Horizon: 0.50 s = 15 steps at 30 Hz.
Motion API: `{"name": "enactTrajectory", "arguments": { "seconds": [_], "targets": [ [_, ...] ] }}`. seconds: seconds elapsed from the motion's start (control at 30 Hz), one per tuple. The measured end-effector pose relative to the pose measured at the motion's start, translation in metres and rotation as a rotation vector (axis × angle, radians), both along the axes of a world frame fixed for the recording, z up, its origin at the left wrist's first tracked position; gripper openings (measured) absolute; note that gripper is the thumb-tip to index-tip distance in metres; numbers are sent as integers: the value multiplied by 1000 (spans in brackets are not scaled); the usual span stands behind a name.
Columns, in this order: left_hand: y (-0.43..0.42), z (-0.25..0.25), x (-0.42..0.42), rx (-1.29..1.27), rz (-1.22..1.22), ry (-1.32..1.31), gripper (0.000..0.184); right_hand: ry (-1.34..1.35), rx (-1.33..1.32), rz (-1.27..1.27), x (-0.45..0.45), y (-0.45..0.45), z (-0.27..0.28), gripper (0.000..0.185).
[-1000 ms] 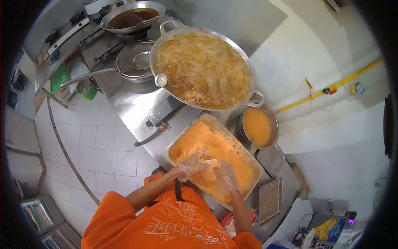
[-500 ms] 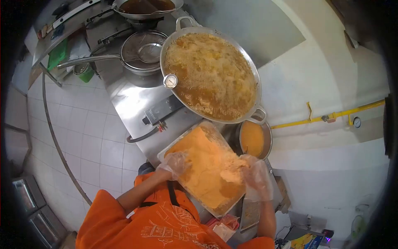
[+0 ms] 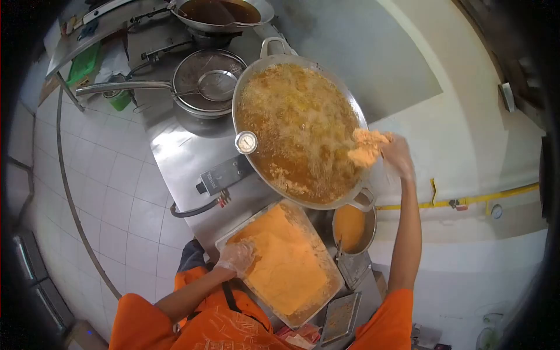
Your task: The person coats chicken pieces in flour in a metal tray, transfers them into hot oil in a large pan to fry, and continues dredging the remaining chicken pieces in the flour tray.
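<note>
My right hand point(image 3: 398, 156), in a clear plastic glove, grips a flour-coated piece of chicken point(image 3: 366, 147) over the right rim of a large wok point(image 3: 361, 114). Bubbling frying oil point(image 3: 297, 125) fills the wok, with foam and crumbs on its surface. My left hand point(image 3: 236, 258), also gloved, rests at the left side of a tray point(image 3: 337, 280) of orange flour point(image 3: 289, 256). Its fingers look loosely apart and touch the flour; their tips are partly hidden. A dial thermometer point(image 3: 246, 142) sits on the wok's left rim.
A pot of orange batter point(image 3: 350, 228) stands right of the flour tray. Strainers point(image 3: 217, 86) lie over a pot left of the wok. Another wok of dark oil point(image 3: 219, 11) is at the back. A burner control box point(image 3: 221, 175) and a yellow gas pipe point(image 3: 466, 201) are nearby.
My right hand has lifted the coated chicken from the flour tray up and over to the wok's right rim. My left hand stays at the tray's left side. The view has shifted slightly.
</note>
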<state>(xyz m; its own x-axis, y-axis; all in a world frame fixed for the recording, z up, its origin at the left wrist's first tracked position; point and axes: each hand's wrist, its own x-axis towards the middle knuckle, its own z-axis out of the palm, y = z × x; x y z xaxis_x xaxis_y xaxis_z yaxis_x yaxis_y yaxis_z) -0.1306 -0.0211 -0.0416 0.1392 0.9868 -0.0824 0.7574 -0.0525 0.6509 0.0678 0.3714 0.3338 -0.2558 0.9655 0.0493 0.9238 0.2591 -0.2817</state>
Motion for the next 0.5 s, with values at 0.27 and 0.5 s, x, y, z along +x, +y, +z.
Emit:
{"name": "enactTrajectory", "arguments": {
  "seconds": [0.27,0.5],
  "targets": [
    [-3,10,-4,-78,14,-113,42,-87,124,17,13,166,-113,23],
    [12,40,-9,-289,-38,78,48,-212,318,314,16,167,-85,17]
  ]
}}
